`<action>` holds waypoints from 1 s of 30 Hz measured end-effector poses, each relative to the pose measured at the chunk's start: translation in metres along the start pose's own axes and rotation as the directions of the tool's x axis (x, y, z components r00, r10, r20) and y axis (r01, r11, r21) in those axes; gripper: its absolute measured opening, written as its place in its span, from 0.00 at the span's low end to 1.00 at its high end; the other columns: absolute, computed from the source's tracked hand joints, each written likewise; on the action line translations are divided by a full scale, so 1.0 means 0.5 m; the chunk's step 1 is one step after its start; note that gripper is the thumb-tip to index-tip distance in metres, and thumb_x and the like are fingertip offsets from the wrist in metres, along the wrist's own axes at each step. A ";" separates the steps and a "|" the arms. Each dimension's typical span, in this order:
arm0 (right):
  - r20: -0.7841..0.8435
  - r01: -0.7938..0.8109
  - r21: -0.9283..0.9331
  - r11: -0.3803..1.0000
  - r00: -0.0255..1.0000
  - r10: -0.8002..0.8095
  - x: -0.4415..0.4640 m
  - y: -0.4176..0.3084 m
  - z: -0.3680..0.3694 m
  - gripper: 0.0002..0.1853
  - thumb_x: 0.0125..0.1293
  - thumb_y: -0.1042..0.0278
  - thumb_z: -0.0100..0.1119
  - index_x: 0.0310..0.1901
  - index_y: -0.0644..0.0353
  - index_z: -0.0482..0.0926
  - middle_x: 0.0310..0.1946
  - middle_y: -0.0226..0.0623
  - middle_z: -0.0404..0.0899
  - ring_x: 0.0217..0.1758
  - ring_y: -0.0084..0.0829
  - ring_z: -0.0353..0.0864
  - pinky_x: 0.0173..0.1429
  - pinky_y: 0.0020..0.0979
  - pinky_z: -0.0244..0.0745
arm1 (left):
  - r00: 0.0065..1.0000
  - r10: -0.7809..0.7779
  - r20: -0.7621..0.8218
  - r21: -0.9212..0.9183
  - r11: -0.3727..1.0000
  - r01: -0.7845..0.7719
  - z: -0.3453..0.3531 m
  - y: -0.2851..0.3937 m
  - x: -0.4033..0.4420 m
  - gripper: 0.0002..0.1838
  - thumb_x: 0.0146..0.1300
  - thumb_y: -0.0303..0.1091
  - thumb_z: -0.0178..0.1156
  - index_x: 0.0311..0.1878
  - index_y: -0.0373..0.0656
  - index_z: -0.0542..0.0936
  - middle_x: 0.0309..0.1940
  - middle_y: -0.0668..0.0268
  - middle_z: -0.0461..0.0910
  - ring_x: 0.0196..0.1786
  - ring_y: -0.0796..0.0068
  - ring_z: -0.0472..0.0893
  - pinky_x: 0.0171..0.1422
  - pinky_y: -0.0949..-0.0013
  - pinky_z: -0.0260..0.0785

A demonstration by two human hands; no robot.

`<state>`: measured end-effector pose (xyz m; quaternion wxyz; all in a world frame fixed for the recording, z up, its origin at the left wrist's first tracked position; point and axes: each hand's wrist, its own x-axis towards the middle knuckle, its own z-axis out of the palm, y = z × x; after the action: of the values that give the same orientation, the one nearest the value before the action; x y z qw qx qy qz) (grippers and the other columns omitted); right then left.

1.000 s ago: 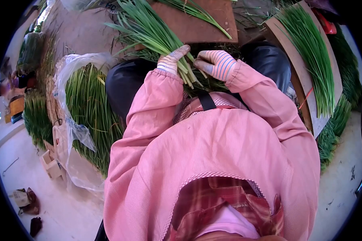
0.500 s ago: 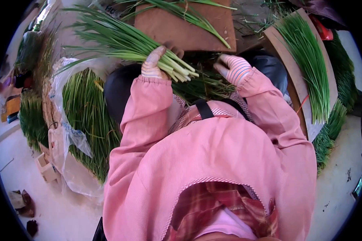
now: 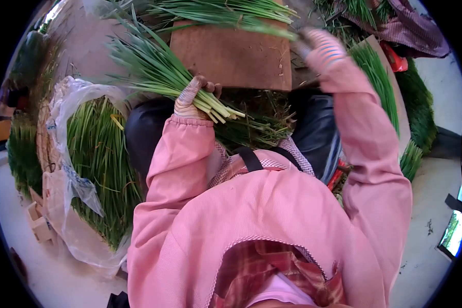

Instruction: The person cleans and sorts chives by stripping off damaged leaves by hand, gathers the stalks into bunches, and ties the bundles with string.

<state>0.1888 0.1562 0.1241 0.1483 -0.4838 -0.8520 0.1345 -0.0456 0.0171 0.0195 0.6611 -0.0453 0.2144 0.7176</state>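
Note:
My left hand (image 3: 194,97), in a striped glove, is closed round a bunch of garlic chives (image 3: 156,64). Their pale cut ends point down to the right, and the green leaves fan out to the upper left. Up at the right edge of a brown board (image 3: 231,56), my right hand (image 3: 321,47) is smeared by motion. Its fingers meet the pale end of a few blurred chive stalks (image 3: 272,30), which appear to be gripped. More chives (image 3: 210,11) lie across the far part of the board.
At left stands a plastic bag (image 3: 59,110) full of chives (image 3: 100,154). Chives (image 3: 377,77) lie on a slanted panel at right, with further bundles (image 3: 416,102) beyond. Loose trimmings (image 3: 262,123) gather between my knees. A purple cloth (image 3: 421,36) lies at upper right.
My right hand has moved up and to the right, from near my lap to the chive ends by the board. The left hand still holds its bunch. The whole view has shifted.

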 end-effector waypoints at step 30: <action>-0.582 0.157 -0.060 0.986 0.797 -0.162 0.243 -0.156 -0.479 0.11 0.58 0.70 0.54 0.43 0.53 0.78 0.30 0.30 0.80 0.31 0.17 0.74 0.37 0.20 0.68 | 0.995 -0.091 0.045 -0.038 0.995 0.093 -0.017 -0.012 0.024 0.18 0.47 0.21 0.59 0.42 0.49 0.70 0.33 0.64 0.76 0.27 0.69 0.75 0.32 0.60 0.73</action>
<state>0.1601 0.2431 0.3885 0.4119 -0.4288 -0.8031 -0.0374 -0.0430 0.0255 0.0059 0.6969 -0.0526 0.1834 0.6913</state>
